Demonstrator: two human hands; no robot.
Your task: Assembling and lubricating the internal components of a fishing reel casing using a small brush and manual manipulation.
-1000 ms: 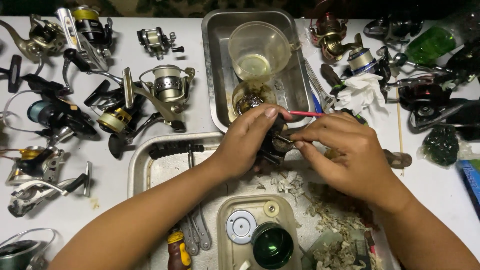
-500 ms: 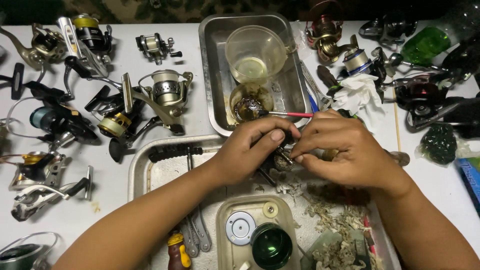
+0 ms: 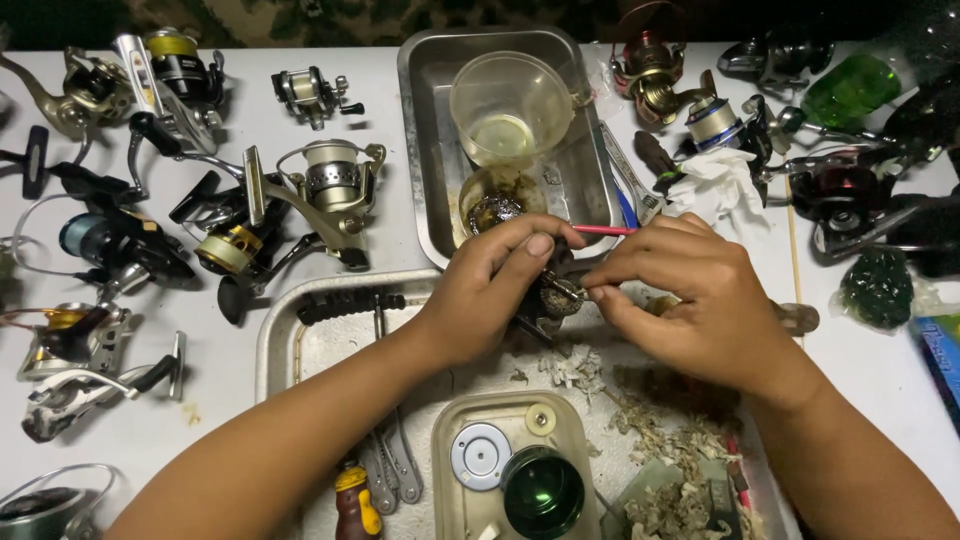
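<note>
A big white table [image 3: 300,130] is full of fishing reels. A long metal tray [image 3: 300,350] lies near the person, with bits of dirty paper [image 3: 660,440] in it and a black-handled tool [image 3: 350,303] at its left end. A deeper metal pan [image 3: 425,150] sits farther away, with a see-through plastic cup [image 3: 510,105] inside. A silver reel [image 3: 330,185] stands to the left of the pan. A white tissue [image 3: 720,180] lies to the right.

The step looks like cleaning a small part. The left hand [image 3: 490,290] is curled around a small dirty reel part [image 3: 558,297], holding it over the tray, right between both hands. The right hand [image 3: 690,295] pinches a thin pink stick [image 3: 605,230] with its fingers pressed together. The stick points left, over the near edge of the pan. Its tip is hidden behind the left thumb, so I cannot tell what it touches.

The next move calls for a steady hold on the part and small, soft pokes with the stick, so nothing slips or drops
</note>
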